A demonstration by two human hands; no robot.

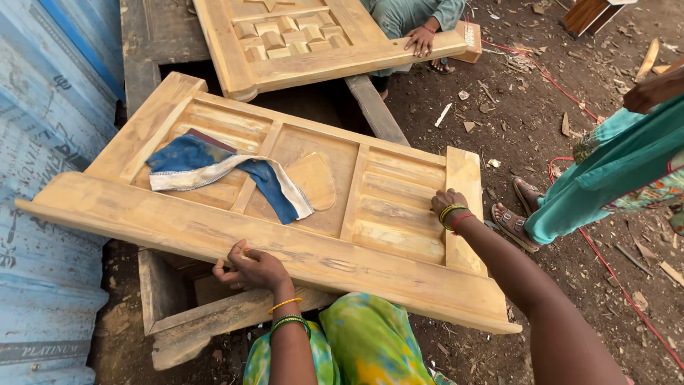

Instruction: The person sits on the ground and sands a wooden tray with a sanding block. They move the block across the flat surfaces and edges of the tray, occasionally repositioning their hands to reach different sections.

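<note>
Two hands on wooden door panel (299,207), lying tilted across wooden frame (206,314). Left hand (251,269) at near rail, fingers curled over its edge, grasping. Right hand (447,203) on far-right carved section, fingers bent, pressing, not wrapped. Blue-white cloth (221,167) draped over panel middle. Second door panel (299,39) beyond, another person's hand (420,40) resting on it.

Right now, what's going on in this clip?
A person works on a pale wooden door panel lying flat over a rough wooden frame. The left hand grips the panel's near edge; the right hand rests on top near its right end. A blue and white cloth lies on the panel. Farther back, another person's hand rests on a second door panel, and a third person's sandalled feet stand at the right.
</note>
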